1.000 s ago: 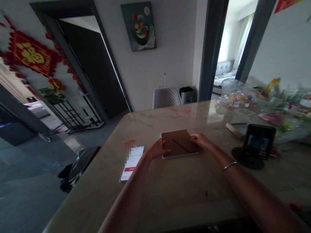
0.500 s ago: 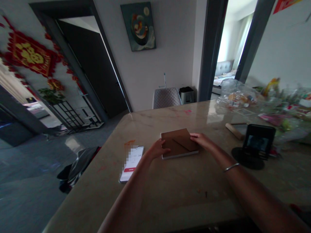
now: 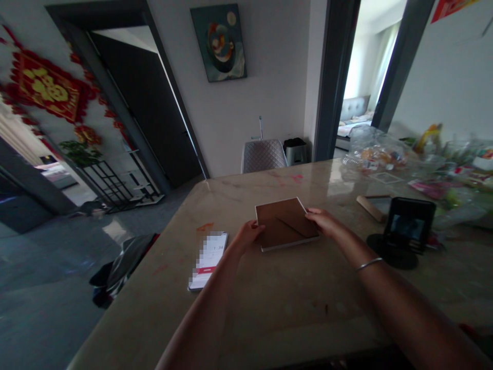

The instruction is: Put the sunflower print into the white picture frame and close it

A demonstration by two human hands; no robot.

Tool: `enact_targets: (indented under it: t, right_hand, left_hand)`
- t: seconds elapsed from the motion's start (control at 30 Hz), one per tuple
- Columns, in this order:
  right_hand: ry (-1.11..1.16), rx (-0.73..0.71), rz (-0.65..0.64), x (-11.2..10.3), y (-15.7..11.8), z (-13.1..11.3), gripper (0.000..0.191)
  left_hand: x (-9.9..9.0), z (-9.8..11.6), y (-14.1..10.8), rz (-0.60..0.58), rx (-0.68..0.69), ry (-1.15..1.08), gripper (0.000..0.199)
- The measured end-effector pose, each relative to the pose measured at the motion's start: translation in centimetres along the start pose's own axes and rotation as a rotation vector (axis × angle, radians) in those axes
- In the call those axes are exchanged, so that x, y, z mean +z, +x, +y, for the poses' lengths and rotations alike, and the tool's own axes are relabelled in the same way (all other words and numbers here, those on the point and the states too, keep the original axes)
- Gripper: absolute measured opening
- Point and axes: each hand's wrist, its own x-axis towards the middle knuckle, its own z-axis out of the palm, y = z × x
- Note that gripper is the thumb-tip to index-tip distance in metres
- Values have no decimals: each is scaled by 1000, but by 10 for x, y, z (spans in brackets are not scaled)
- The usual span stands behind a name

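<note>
A flat brown notebook (image 3: 287, 223) with pale page edges and a diagonal line across its cover lies on the marble table (image 3: 292, 313). My left hand (image 3: 247, 234) grips its left edge, and my right hand (image 3: 322, 221) presses on its right edge near the far corner. Both forearms reach in from the bottom of the view. A smartphone (image 3: 208, 261) with a blurred screen lies face up just left of my left hand, apart from it.
At the right, a black phone stand (image 3: 408, 226) holds a lit screen, beside a wooden block (image 3: 372, 208). Plastic bags and food packets (image 3: 377, 154) are heaped at the far right. The table's left edge drops to a grey floor, with a chair (image 3: 264, 155) beyond.
The notebook has turned slightly anticlockwise between my hands, and its far edge has shifted away from me. My right hand has moved a little to the right with it.
</note>
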Motion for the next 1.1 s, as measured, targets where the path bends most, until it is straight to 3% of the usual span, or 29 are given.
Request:
enact_targets:
  t: [0.2, 0.4, 0.5, 0.57, 0.67, 0.8, 0.9, 1.0, 1.1]
  right_hand:
    - [16, 19, 73, 3, -2, -3, 34]
    - [-262, -119, 176, 8, 2, 1, 36]
    - [-306, -113, 241, 9, 4, 2, 36]
    - [-207, -79, 189, 9, 3, 3, 31]
    - [-8, 29, 12, 8, -1, 2, 17]
    - [90, 204, -160, 9, -10, -6, 10]
    - [167, 218, -256, 11, -16, -11, 8]
    - [199, 207, -255, 12, -18, -14, 6]
    - [172, 200, -211, 9, -16, -14, 4]
  left_hand:
    - [2, 5, -2, 81, -86, 55, 18]
    - [3, 6, -1, 105, -128, 107, 18]
    - [3, 4, 0, 127, -117, 98, 16]
    - [2, 4, 0, 139, -106, 75, 16]
    - [-2, 2, 2, 187, -90, 82, 17]
    - [-7, 1, 4, 265, -84, 127, 19]
    - [-10, 2, 3, 277, -84, 109, 23]
    - [-10, 9, -3, 179, -109, 25, 31]
    - [-10, 17, -9, -18, -163, -77, 37]
